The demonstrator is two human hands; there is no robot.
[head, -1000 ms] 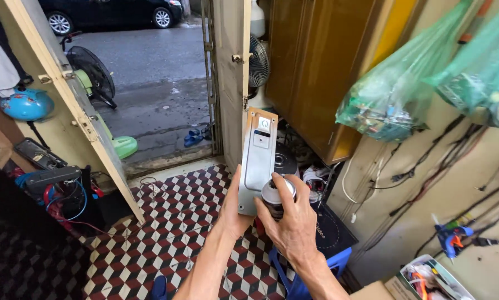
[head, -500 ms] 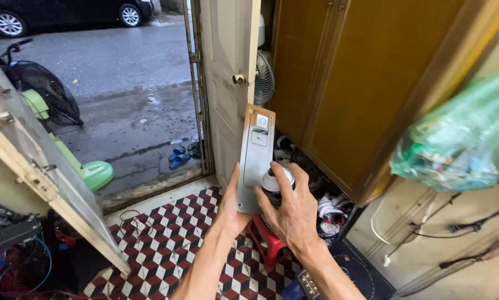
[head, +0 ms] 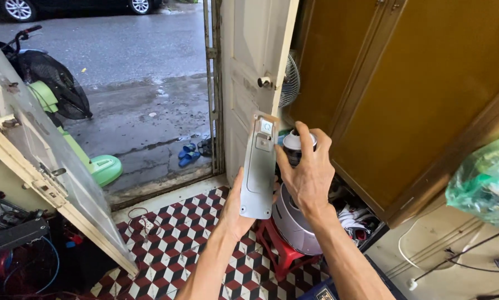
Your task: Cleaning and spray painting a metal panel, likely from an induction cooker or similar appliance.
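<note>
Left hand (head: 244, 203) closed round lower end of upright grey panel (head: 259, 166): stiff, light, best held by edges. Right hand (head: 308, 175) just beside, wrapped round spray can (head: 295, 145), finger over nozzle; smooth, possibly slippery.

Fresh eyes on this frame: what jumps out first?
Dead centre, the left hand holds a long grey panel upright, while the right hand grips a spray can right beside its top. Behind them a cream door stands open onto a wet street, with a green fan lying at the left. The red, white and black checkered floor below also catches the eye.
</note>
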